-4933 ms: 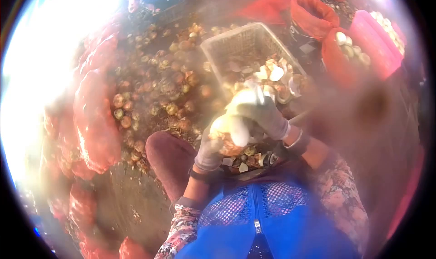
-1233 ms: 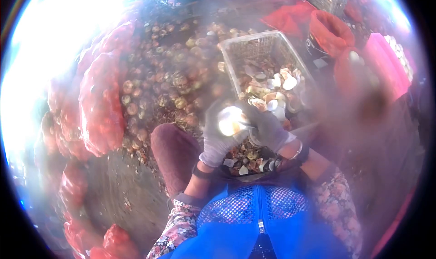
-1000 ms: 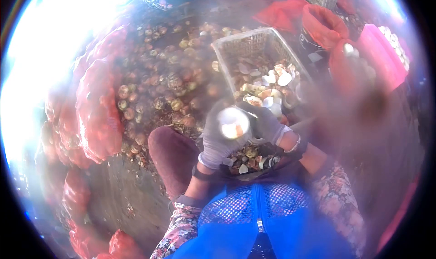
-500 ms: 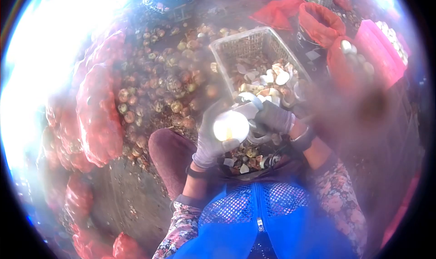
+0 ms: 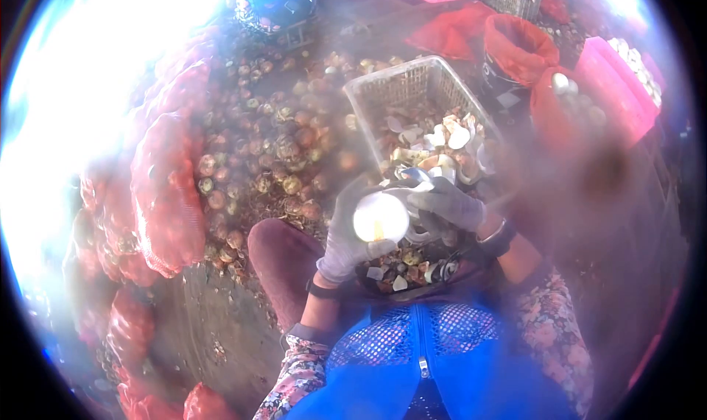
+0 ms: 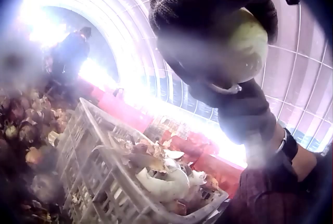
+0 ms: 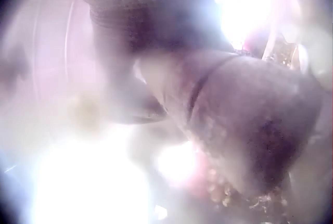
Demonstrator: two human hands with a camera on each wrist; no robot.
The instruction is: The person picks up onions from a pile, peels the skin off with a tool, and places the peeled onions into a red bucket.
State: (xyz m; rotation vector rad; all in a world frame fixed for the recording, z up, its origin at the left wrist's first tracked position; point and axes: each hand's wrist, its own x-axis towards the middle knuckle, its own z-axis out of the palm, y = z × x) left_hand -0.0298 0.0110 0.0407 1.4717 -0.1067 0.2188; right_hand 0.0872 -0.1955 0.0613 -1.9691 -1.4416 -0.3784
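In the head view my gloved left hand (image 5: 342, 236) grips a peeled white onion (image 5: 381, 217), bright with glare, its thumb along the lower side. Beside it, my gloved right hand (image 5: 451, 201) has its fingers curled and pinches a pale curved piece (image 5: 417, 175) that looks like an onion layer. Both hands are close together above my lap. The left wrist view shows the onion (image 6: 248, 47) pale green between dark gloved fingers. In the right wrist view the gloved right hand (image 7: 250, 114) is large and blurred, hiding what it holds.
A plastic crate (image 5: 401, 70) with onion skins and pale layers stands just ahead. Unpeeled onions (image 5: 283, 151) cover the ground to the left, beside full red mesh sacks (image 5: 169, 192). Onion scraps (image 5: 412, 258) lie below my hands. A pink crate (image 5: 615, 89) of white onions stands right.
Earlier, both hands held a browner onion higher up; now it shows white. Over the last half second the right hand has shifted slightly right and down with the pale piece.
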